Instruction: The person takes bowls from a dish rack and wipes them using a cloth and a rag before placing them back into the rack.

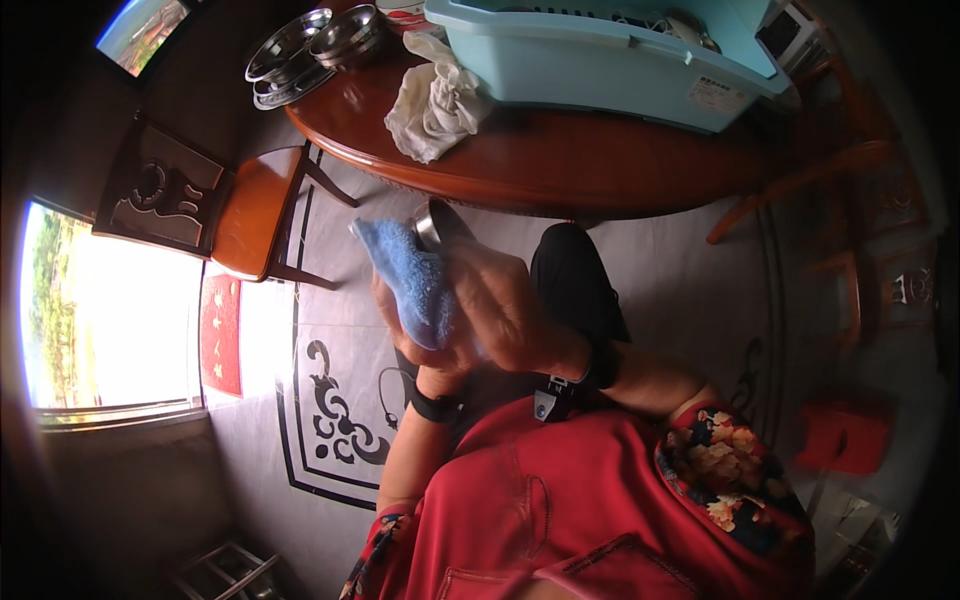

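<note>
My left hand (394,319) is closed around a fluffy blue cloth (412,281), over my lap. My right hand (495,300) is against the cloth, its fingers curled at a shiny metal vessel (435,225), probably a bowl or cup, that pokes out above both hands. The cloth touches the vessel's left side. Blur and the cloth hide most fingertips. Beyond the hands, a crumpled off-white cloth (433,112) lies on the round wooden table (570,169).
A pale blue plastic bin (570,67) with utensils stands on the table. Stainless steel bowls (349,34) sit at the table's left edge. A wooden chair (259,210) stands to the left, a red dustpan-like object (847,435) on the right.
</note>
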### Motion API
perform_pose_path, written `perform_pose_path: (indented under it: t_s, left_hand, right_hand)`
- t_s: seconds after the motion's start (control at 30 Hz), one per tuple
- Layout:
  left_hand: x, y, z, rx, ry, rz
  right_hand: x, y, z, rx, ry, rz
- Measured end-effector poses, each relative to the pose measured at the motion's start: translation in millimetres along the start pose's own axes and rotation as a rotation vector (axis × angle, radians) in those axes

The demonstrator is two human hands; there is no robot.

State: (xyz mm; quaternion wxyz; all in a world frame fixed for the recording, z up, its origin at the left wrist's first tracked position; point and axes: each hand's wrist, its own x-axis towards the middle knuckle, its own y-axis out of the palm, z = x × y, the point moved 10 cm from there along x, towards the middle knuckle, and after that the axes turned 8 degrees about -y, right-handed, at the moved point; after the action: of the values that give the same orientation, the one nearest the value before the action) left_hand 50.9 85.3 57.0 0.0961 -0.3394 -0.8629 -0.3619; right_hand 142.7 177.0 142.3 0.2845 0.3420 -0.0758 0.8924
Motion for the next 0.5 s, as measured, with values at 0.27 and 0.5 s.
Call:
perform_pose_path:
  t_s: [0.27, 0.5]
  left_hand:
    - [17, 36, -38, 1.394, 0.243, 0.147]
    - [62, 18, -2, 0.917, -0.543, 0.5]
  right_hand:
    - [-16, 9, 7, -0.494, -0.397, 0.255]
    - [-47, 42, 17, -0.846, -0.661, 0.5]
